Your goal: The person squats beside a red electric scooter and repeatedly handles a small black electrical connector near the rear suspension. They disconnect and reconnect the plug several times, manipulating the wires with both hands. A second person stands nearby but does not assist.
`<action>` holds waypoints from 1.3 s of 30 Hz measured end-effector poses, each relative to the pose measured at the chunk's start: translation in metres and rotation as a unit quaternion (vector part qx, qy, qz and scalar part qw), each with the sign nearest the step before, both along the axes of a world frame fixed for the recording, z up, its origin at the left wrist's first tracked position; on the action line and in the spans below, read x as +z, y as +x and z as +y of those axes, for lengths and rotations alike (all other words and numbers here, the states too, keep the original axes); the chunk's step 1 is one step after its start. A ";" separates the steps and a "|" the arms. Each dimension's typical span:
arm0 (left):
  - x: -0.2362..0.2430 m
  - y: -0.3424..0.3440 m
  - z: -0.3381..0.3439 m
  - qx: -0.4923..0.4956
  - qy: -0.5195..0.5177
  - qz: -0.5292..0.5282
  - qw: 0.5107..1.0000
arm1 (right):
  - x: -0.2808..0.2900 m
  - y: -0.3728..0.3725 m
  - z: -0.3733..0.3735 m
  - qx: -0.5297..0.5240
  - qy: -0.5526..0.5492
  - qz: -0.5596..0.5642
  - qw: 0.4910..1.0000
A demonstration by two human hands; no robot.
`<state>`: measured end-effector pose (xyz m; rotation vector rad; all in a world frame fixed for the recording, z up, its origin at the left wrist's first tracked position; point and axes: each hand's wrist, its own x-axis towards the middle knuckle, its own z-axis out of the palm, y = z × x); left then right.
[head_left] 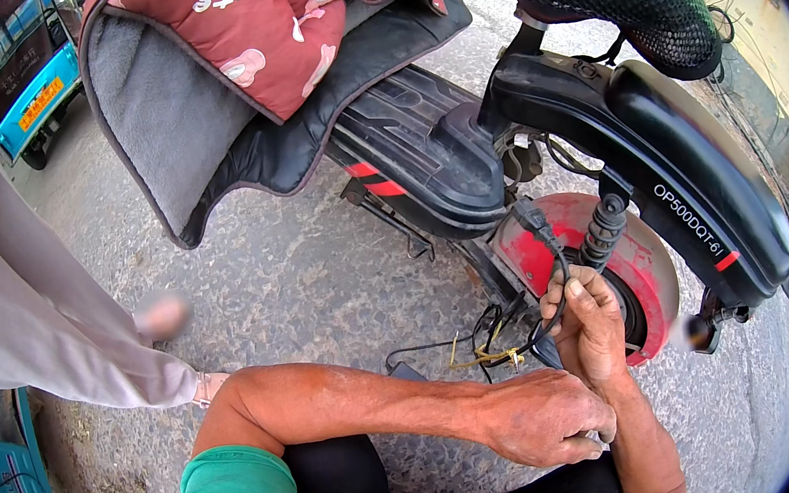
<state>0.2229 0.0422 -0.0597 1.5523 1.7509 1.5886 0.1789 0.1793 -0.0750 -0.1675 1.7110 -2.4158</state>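
Note:
My right hand (pixel 588 320) is raised by the rear wheel of a black electric scooter (pixel 665 158), fingers closed on a black cable (pixel 541 226) that ends in a plug pointing up. Loose black and yellow wires (pixel 485 350) hang below it near the red wheel hub (pixel 634 263). My left hand (pixel 545 417) reaches across my body and rests low against my right wrist, fingers curled; what it holds, if anything, is hidden.
A red padded leg cover with grey lining (pixel 217 60) drapes over the scooter's front. Another person in light trousers (pixel 31 318) stands at the left on the grey paving (pixel 289 282). A blue vehicle (pixel 28 76) is parked at the upper left.

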 end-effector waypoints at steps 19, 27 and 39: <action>-0.001 0.000 0.004 0.012 -0.010 0.003 1.000 | 0.001 -0.002 0.003 0.017 -0.027 -0.007 0.999; 0.005 -0.003 0.001 0.014 -0.056 0.004 0.998 | -0.002 -0.005 0.007 0.013 -0.030 0.001 0.999; 0.017 -0.015 -0.006 0.042 -0.071 -0.014 0.996 | -0.003 -0.007 0.008 0.015 -0.029 -0.015 0.999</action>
